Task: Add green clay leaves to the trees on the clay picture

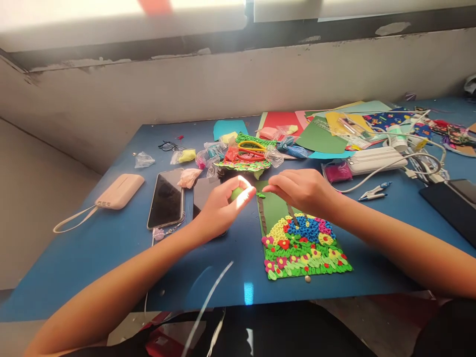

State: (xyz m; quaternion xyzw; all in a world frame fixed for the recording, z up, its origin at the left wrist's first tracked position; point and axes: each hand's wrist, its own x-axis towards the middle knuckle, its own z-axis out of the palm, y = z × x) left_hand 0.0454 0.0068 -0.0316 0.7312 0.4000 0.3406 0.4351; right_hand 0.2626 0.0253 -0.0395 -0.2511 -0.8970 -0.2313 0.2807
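In the middle of the head view, my left hand is closed round a small lump of green modelling clay. Facing it, my right hand is held with its fingers curled together, and whatever lies inside them is hidden. A small gap separates the two hands. Beneath my right hand lies a green card picture covered with clay flowers, leaves, brown stems and blue and yellow ring shapes. The upper part of this card is partly covered by my right hand.
Phones and a pink power bank lie at left. Behind my hands are wrapped clay pieces and a decorated piece with red and yellow loops. Coloured papers, a white power bank, cables and pens occupy the right.
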